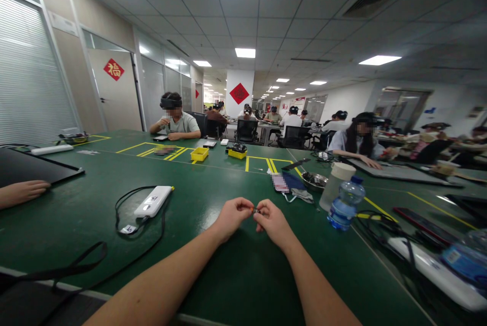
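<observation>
Above the green table (182, 245), near the middle of the head view, my two hands meet fingertip to fingertip. My left hand (235, 218) is closed in a pinch, thumb against forefinger. Facing it, my right hand (273, 222) is pinched too, its fingers curled in. Between them sits a tiny object (255, 210), dark with a bit of orange at its left end. It is too small to name, and the fingertips cover most of it.
Left of my hands lies a white power bank (153, 202) with a looped black cable. On the right stand a water bottle (347, 203), a frosted cup (335, 186) and a metal bowl (315, 180). Yellow trays (199, 154) are farther back. Another person's hand (26, 193) rests at far left.
</observation>
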Available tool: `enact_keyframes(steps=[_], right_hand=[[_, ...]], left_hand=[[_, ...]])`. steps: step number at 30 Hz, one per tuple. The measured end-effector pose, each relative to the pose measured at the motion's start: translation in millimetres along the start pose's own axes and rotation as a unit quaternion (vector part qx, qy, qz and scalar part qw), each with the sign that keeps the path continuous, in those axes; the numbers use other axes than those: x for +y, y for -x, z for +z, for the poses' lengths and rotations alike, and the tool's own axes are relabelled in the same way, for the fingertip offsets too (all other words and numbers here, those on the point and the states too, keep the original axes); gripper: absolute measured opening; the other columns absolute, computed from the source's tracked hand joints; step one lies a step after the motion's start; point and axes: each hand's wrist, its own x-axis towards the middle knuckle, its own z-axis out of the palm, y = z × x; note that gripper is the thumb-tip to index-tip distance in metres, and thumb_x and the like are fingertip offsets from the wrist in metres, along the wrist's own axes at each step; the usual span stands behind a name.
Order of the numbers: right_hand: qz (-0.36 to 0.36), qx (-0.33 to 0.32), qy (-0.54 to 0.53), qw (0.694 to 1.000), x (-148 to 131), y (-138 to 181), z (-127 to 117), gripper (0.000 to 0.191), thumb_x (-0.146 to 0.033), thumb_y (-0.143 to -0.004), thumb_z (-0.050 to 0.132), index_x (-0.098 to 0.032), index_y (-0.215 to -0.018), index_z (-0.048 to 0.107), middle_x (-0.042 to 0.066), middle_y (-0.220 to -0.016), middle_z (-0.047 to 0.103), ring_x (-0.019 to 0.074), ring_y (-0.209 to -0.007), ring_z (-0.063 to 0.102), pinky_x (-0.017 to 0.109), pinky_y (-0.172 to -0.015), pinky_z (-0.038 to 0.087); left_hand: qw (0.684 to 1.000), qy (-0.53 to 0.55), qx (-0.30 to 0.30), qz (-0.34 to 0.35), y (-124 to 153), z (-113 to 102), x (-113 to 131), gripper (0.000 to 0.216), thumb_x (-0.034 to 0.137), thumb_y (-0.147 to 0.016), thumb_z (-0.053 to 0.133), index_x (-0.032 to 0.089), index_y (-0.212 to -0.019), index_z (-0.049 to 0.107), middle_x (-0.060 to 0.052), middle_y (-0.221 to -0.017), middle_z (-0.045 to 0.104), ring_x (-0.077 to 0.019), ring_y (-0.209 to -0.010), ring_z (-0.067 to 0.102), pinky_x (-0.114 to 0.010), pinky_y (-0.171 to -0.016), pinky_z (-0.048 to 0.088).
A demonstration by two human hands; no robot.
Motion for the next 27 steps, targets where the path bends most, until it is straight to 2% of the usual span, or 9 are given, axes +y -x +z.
enact_keyframes(steps=[8,21,27], right_hand=[[0.0,0.026,0.013,1.0,-2.1,-0.6,-1.0,0.019,-0.027,-0.069,0.058,-0.021,-0.083,0.047,-0.005,-0.063,0.053,0.0097,-0.042,0.055,0.021,-0.044,0.04],[-0.004,0.015,0.025,1.0,4.5,-1.6,-1.7,0.016,-0.026,-0.069,0.058,-0.021,-0.082,0.051,-0.004,-0.064,0.052,0.0085,-0.044,0.052,0.022,-0.045,0.043],[-0.014,0.021,0.023,0.999,0.4,-1.0,-3.9,0.016,-0.026,-0.067,0.059,-0.02,-0.082,0.056,-0.002,-0.073,0.055,0.008,-0.046,0.052,0.022,-0.046,0.043]], left_hand=[[1.0,-0.002,0.001,0.001,1.6,-0.2,4.7,0.019,0.02,-0.066,0.063,0.013,-0.083,0.062,-0.004,-0.078,0.065,-0.014,-0.072,0.058,-0.024,-0.07,0.044],[1.0,-0.01,-0.011,-0.011,0.7,-0.9,3.9,0.017,0.023,-0.067,0.063,0.013,-0.08,0.064,-0.006,-0.079,0.066,-0.016,-0.075,0.06,-0.026,-0.072,0.045],[1.0,0.005,-0.021,-0.016,1.4,-1.3,1.8,0.016,0.024,-0.066,0.064,0.013,-0.079,0.062,-0.004,-0.074,0.064,-0.0138,-0.068,0.058,-0.025,-0.066,0.045]])
